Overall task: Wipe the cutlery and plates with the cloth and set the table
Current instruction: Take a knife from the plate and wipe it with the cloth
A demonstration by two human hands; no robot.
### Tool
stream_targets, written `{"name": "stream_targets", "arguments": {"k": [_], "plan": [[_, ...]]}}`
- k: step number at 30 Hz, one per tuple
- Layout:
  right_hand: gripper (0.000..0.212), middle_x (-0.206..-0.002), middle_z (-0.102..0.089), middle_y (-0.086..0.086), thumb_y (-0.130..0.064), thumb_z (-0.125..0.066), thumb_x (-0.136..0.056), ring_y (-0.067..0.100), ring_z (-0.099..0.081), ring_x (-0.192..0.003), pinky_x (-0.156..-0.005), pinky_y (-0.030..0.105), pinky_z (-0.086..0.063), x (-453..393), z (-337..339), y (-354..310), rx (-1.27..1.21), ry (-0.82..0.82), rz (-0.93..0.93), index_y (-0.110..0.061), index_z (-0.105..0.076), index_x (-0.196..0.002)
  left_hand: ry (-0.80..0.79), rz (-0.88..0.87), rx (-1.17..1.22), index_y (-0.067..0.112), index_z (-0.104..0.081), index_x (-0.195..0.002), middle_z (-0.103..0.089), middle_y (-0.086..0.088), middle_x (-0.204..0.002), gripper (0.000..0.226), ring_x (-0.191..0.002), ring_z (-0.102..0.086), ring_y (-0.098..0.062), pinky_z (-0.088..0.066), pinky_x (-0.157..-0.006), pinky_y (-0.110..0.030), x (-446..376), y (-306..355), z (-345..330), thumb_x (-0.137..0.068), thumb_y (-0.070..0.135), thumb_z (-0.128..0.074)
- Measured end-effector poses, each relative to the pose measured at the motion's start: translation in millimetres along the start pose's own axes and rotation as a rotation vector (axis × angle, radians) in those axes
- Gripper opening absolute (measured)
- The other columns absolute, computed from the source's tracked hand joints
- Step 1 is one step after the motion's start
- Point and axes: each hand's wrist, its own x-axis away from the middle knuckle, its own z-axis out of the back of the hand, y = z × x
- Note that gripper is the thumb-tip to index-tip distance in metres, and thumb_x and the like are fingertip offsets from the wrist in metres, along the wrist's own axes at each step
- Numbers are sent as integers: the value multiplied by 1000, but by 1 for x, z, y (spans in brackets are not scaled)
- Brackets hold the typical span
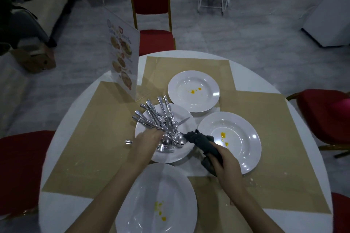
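Cutlery bundle [161,119] fanned over centre plate [186,154], gripped by left hand [146,141]; spoon bowls just right of that grip. Right hand [225,159] grips the dark cloth [200,141], touching the spoons. Judged step: cutlery wiping under way. Next: rub each piece; stained plates [193,91] [230,139] [156,202] on bench [189,55] remain.

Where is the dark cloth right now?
In the head view, the dark cloth is gripped in the right hand, right of centre, between the plate of cutlery and the stained right-hand plate.

Dim, soft picture; glare on the right plate [244,159]; edges bend and darken.
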Motion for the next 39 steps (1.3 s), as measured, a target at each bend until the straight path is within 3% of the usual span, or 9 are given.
{"name": "stream_targets", "arguments": {"k": [5, 8, 12, 15, 19, 24, 28, 33, 39], "plan": [[24, -98, -67, -29, -26, -54, -96, -9, -61, -92, -69, 3, -42, 23, 1, -7, -170, 63, -161, -45, -58, -110, -60, 321, 841, 6, -67, -88, -67, -5, -71, 22, -51, -55, -15, -47, -54, -28, 43, 65, -9, -99, 11, -49], [20, -97, -69, -23, -23, -54, -98, -5, -62, -93, -71, 6, -43, 43, 3, -9, -268, 68, -191, -39, -59, -110, -79, 413, 1062, 9, -67, -90, -68, -11, -72, 25, -48, -54, -16, -45, -48, -27, 78, 103, -20, -100, 14, -45], [34, -110, -71, -15, -43, -46, -96, 0, -63, -105, -78, 7, -46, 75, 10, -9, -516, -153, -291, -28, -62, -122, -74, 477, 1058, 10, -68, -88, -57, -7, -51, 26, -42, -51, -15, -39, -42, -22, 111, 146, -34, -100, 16, -46], [45, -110, -72, 5, -45, -39, -99, 20, -67, -105, -87, 30, -54, 94, 20, 2, -655, -252, -440, -15, -66, -118, -50, 522, 1046, 1, -63, -87, -54, -10, -51, 25, -42, -50, -18, -38, -44, -24, 129, 178, -42, -99, 9, -43], [27, -107, -73, 8, -30, -53, -98, 24, -69, -100, -81, 30, -56, 109, 38, 15, -761, -260, -470, -16, -66, -117, -60, 535, 1012, 0, -60, -82, -52, -9, -49, 23, -41, -50, -19, -37, -42, -26, 146, 211, -52, -98, 7, -43], [29, -97, -74, 14, -24, -68, -89, 31, -71, -91, -74, 37, -57, 118, 59, 39, -724, -202, -582, -5, -66, -111, -158, 533, 947, 14, -58, -65, -57, 3, -44, 36, -41, -55, -9, -41, -44, -17, 157, 237, -67, -98, 17, -47], [25, -94, -74, 16, -19, -66, -91, 30, -71, -87, -72, 35, -56, 117, 74, 54, -690, -143, -603, -1, -66, -108, -250, 595, 1153, 9, -60, -72, -57, 3, -52, 34, -42, -52, -11, -41, -41, -21, 173, 249, -81, -101, 20, -46], [25, -95, -73, 17, -21, -64, -92, 32, -70, -87, -76, 37, -56, 117, 82, 64, -692, -115, -656, 0, -66, -105, -174, 600, 1094, 7, -64, -76, -48, 9, -51, 33, -42, -41, -8, -32, -40, -20, 185, 254, -91, -100, 19, -44], [27, -97, -73, 18, -22, -65, -91, 33, -70, -89, -77, 40, -59, 138, 72, 59, -724, -198, -692, 0, -65, -108, -103, 607, 990, 16, -61, -63, -54, 11, -49, 39, -48, -46, -5, -34, -49, -24, 192, 260, -87, -99, 18, -46]]}}
